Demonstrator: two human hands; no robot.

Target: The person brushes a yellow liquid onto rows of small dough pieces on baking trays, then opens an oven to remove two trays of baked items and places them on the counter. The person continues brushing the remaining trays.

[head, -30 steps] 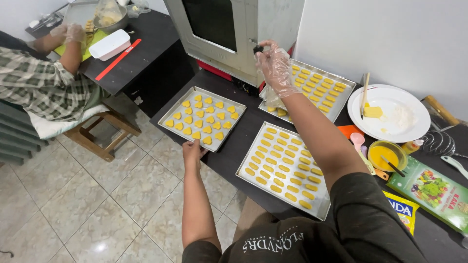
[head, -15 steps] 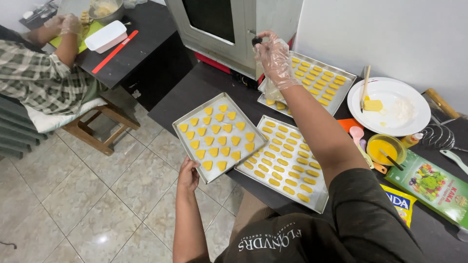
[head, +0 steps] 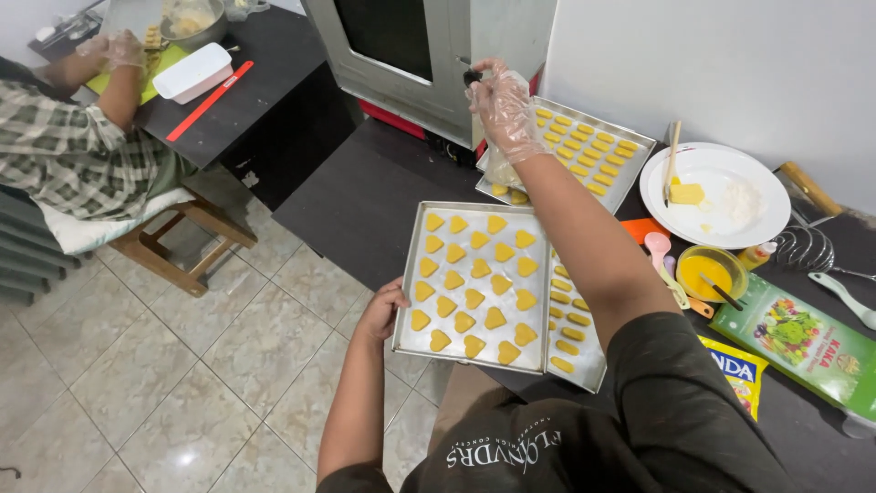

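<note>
My left hand (head: pixel 383 310) grips the left edge of a metal tray (head: pixel 474 209) filled with yellow heart-shaped cookies (head: pixel 474 298). I hold this tray over the dark table, and its right side overlaps a second tray (head: pixel 577 354) of oblong cookies. My right hand (head: pixel 505 110) wears a clear plastic glove. It reaches up to the steel oven (head: pixel 401 46), its fingers closed on the black door handle (head: pixel 471 78).
A third tray of oblong cookies (head: pixel 593 155) lies by the oven. To the right are a white plate (head: pixel 721 196), a small yellow bowl (head: pixel 707 272), a whisk (head: pixel 808 246) and a green package (head: pixel 803 342). Another person (head: pixel 73 146) sits on a wooden stool (head: pixel 182 246) at the left.
The tray of heart cookies has moved right and nearer to me, and now overlaps the tray of oblong cookies. My right hand has stayed at the oven handle.
</note>
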